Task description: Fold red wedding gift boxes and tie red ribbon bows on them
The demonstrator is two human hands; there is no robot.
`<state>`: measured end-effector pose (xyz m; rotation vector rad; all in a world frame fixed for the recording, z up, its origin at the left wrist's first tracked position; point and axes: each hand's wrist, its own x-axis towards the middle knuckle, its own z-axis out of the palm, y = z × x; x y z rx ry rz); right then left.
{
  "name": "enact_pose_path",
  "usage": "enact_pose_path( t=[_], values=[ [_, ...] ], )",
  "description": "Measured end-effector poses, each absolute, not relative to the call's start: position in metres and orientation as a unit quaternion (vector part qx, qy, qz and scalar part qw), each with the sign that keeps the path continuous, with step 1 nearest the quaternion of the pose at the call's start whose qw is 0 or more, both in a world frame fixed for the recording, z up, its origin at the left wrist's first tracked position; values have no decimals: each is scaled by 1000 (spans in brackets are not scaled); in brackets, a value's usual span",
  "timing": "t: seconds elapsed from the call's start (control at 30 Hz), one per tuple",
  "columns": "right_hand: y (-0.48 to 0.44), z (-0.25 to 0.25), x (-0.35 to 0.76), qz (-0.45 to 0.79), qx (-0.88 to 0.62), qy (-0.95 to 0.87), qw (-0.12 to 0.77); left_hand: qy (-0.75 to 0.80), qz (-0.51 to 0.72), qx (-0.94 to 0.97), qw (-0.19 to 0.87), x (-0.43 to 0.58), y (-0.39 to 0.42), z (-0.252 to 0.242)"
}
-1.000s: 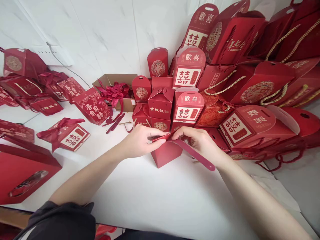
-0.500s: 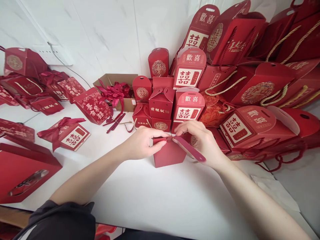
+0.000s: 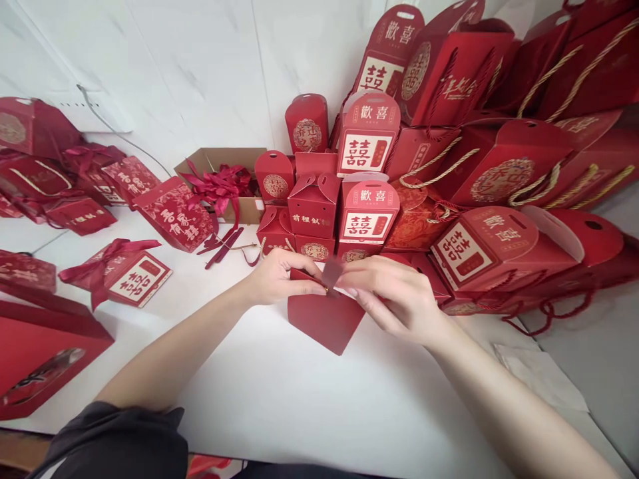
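Note:
A plain red gift box (image 3: 325,322) stands on the white table in front of me, turned with one corner toward me. My left hand (image 3: 274,276) pinches its top edge between thumb and fingers. In my right hand (image 3: 402,293), the fingertips close on a dark red strap (image 3: 332,271), blurred by motion, whose end shows above the box top. A tiny gold-coloured spot sits by my left thumb tip. How the strap joins the box is hidden behind my fingers.
Stacked red gift boxes (image 3: 369,216), some with rope handles, fill the back and right. A cardboard box (image 3: 249,211) holds red ribbon bows. Dark red straps (image 3: 223,246) lie before it. A ribbon-tied box (image 3: 137,276) and a large red box (image 3: 64,332) stand left.
The box has turned so a corner points toward me. The strap, which hung down below my right hand, is now at the box top. My right fingers have moved closer to my left.

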<state>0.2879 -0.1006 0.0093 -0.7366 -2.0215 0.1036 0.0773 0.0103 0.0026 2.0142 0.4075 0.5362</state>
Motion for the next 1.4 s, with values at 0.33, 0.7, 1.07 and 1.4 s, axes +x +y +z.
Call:
enact_pose_path(
  t=[0.33, 0.7, 1.07, 1.4],
  values=[
    [-116, 22, 277, -146, -283, -855, 409, 113, 187, 812, 541, 78, 13, 5],
    [-98, 2, 291, -110, -509, -751, 406, 128, 193, 832, 504, 79, 14, 4],
    [-104, 8, 276, 368, -516, -628, 451, 118, 195, 825, 518, 80, 17, 0],
    [-105, 10, 275, 355, -462, -640, 500, 124, 194, 812, 537, 81, 17, 0]
  ],
)
